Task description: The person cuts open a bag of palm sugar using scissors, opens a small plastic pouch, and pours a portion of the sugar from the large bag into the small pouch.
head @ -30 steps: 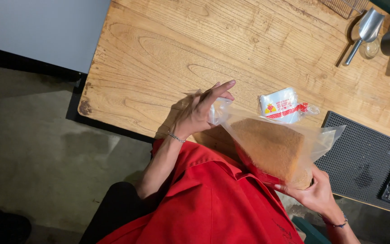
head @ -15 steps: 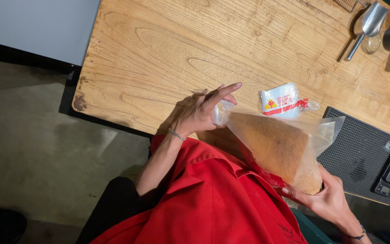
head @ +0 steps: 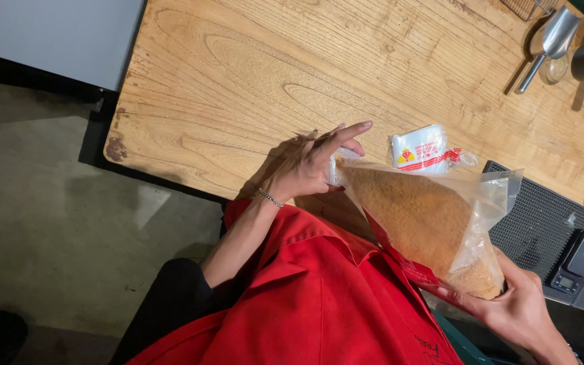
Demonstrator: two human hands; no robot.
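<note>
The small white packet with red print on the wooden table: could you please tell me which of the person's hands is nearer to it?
Left. The left hand pinches the bag's corner just beside the white packet; the right hand supports the bag's far end, well away.

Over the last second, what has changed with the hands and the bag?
Little has changed. The right hand slid slightly further under the bag of brown crumbs; the left hand still pinches the bag's other corner. The small white packet and metal scoop stayed on the wooden table.

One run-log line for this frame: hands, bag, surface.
left hand: pinches bag corner | right hand: grips bag's other end | clear bag: brown crumbs, tilted | wooden table: small white packet
</note>
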